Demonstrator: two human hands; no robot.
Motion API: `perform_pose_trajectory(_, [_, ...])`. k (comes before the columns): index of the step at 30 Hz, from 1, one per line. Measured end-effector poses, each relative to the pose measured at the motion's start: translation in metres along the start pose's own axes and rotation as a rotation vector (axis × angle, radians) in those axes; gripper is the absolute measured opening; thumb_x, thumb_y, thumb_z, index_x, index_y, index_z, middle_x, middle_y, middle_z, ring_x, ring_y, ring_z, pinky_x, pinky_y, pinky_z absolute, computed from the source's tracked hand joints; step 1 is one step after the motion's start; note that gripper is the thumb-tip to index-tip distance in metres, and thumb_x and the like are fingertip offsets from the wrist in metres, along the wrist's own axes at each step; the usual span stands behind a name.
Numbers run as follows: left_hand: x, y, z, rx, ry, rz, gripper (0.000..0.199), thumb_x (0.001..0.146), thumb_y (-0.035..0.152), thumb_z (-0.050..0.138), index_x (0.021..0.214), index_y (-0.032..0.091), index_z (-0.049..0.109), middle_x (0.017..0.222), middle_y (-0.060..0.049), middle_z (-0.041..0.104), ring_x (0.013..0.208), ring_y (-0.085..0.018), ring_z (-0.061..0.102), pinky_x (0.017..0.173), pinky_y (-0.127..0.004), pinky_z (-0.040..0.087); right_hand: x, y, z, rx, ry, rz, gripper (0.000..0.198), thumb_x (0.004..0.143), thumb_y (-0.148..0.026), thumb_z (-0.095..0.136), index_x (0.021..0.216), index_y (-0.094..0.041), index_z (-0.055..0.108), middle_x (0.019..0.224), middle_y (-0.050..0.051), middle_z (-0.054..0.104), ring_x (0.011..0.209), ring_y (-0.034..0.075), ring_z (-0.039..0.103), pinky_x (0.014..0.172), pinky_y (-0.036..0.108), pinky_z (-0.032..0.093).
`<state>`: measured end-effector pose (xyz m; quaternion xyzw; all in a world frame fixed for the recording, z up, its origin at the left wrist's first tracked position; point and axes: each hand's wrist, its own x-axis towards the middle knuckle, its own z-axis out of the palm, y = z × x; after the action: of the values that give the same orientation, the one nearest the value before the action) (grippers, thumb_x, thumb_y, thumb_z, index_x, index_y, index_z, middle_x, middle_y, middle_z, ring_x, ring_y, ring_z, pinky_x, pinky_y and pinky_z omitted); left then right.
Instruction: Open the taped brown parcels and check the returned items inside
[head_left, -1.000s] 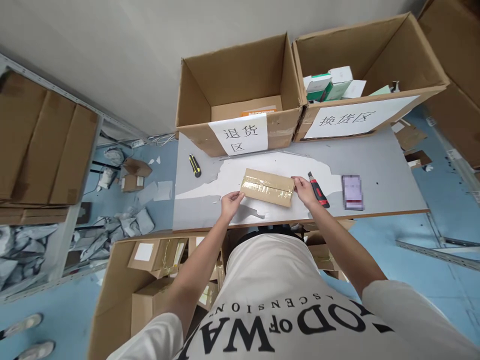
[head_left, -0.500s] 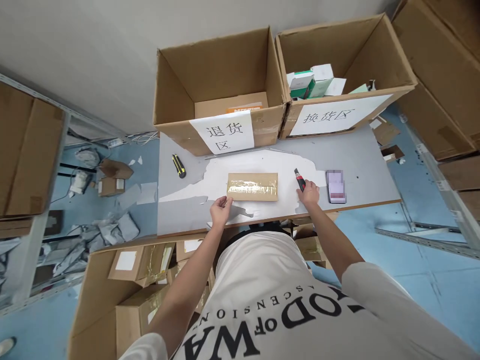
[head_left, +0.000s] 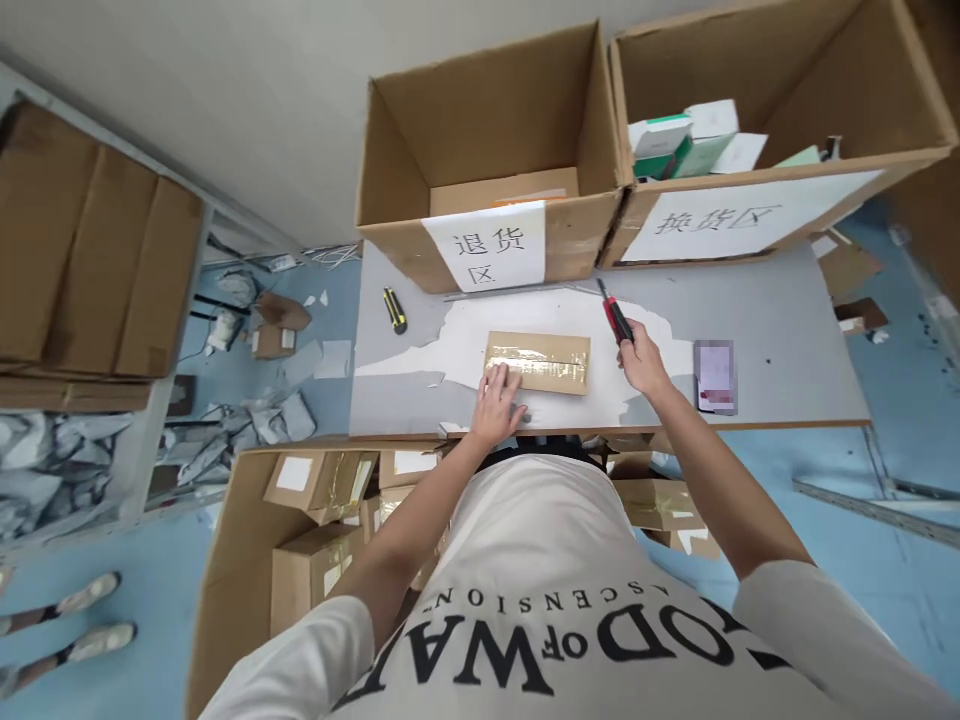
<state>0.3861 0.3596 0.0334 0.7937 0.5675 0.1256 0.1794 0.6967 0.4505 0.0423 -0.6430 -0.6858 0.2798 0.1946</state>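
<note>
Taped carton [head_left: 551, 362] appears uncut, opening not begun; left hand [head_left: 495, 408] lies spread against it, right hand [head_left: 643, 362] grips red-black cutter [head_left: 616, 318].

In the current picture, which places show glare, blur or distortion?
Head view: bright glare streaks the tape on the small box; head view: pixel blocks cover the phone; head view, right edge: the brown cardboard looks soft; head view, bottom: the white shirt looks stretched, probably by a wide lens.

A grey counter [head_left: 802, 335] lies under the right grip [head_left: 642, 358], a pale wall [head_left: 262, 100] beyond, and blue floor [head_left: 165, 590] with a rack [head_left: 145, 458] well left.
</note>
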Motion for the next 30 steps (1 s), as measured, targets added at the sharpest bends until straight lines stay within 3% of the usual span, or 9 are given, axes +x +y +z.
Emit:
perform_pose_trajectory(4, [0.004, -0.005, 0.007, 0.051, -0.004, 0.001, 0.064, 0.089, 0.036, 0.050, 0.147, 0.016, 0.033, 0.158, -0.017, 0.022, 0.148, -0.030, 0.015, 0.118, -0.050, 0.013, 0.011, -0.079, -0.007, -0.023, -0.294, -0.366, 0.056, 0.093, -0.033, 0.040, 0.148, -0.025, 0.032, 0.133, 0.010, 0.056, 0.116, 0.028, 0.055, 0.096, 0.044, 0.044])
perform_pose_trajectory(6, [0.004, -0.006, 0.010, 0.056, 0.012, 0.002, 0.064, 0.088, 0.036, 0.050, 0.147, 0.015, 0.034, 0.157, -0.017, 0.024, 0.148, -0.029, 0.016, 0.118, -0.050, 0.014, 0.015, -0.107, -0.002, -0.123, -0.441, -0.491, 0.053, 0.095, -0.033, 0.038, 0.147, -0.031, 0.034, 0.129, 0.007, 0.059, 0.113, 0.027, 0.057, 0.093, 0.041, 0.045])
perform_pose_trajectory(9, [0.004, -0.006, 0.014, 0.048, 0.044, -0.003, 0.064, 0.088, 0.037, 0.050, 0.146, 0.015, 0.036, 0.156, -0.017, 0.026, 0.147, -0.030, 0.017, 0.118, -0.051, 0.015, 0.021, -0.127, 0.007, -0.311, -0.550, -0.533, 0.052, 0.096, -0.033, 0.037, 0.148, -0.036, 0.033, 0.110, 0.007, 0.065, 0.096, 0.024, 0.062, 0.080, 0.034, 0.047])
perform_pose_trajectory(14, [0.004, -0.005, 0.016, 0.011, 0.068, 0.001, 0.063, 0.088, 0.037, 0.051, 0.146, 0.014, 0.036, 0.156, -0.017, 0.027, 0.147, -0.030, 0.019, 0.117, -0.051, 0.015, 0.028, -0.140, 0.008, -0.514, -0.585, -0.515, 0.050, 0.098, -0.034, 0.036, 0.148, -0.037, 0.033, 0.101, 0.008, 0.064, 0.085, 0.022, 0.062, 0.072, 0.029, 0.043])
perform_pose_trajectory(21, [0.007, -0.007, 0.020, -0.010, 0.085, -0.008, 0.061, 0.088, 0.035, 0.050, 0.145, 0.016, 0.038, 0.155, -0.015, 0.029, 0.147, -0.029, 0.020, 0.117, -0.051, 0.015, 0.024, -0.149, 0.010, -0.649, -0.542, -0.514, 0.062, 0.093, -0.017, 0.036, 0.149, -0.041, 0.026, 0.099, 0.008, 0.063, 0.077, 0.020, 0.063, 0.071, 0.030, 0.043])
perform_pose_trajectory(26, [0.007, -0.009, 0.023, -0.036, 0.082, -0.019, 0.058, 0.089, 0.033, 0.049, 0.144, 0.018, 0.040, 0.155, -0.014, 0.031, 0.146, -0.028, 0.021, 0.118, -0.049, 0.015, 0.024, -0.150, 0.012, -0.710, -0.590, -0.474, 0.061, 0.091, -0.014, 0.039, 0.146, -0.040, 0.034, 0.102, 0.011, 0.063, 0.079, 0.022, 0.064, 0.072, 0.032, 0.044])
perform_pose_trajectory(30, [0.006, -0.010, 0.024, -0.082, 0.072, -0.029, 0.056, 0.089, 0.030, 0.048, 0.143, 0.018, 0.042, 0.156, -0.014, 0.029, 0.146, -0.028, 0.021, 0.118, -0.049, 0.015, 0.023, -0.137, -0.002, -0.738, -0.648, -0.473, 0.061, 0.090, -0.014, 0.040, 0.146, -0.038, 0.036, 0.101, 0.011, 0.064, 0.082, 0.022, 0.065, 0.071, 0.031, 0.044])
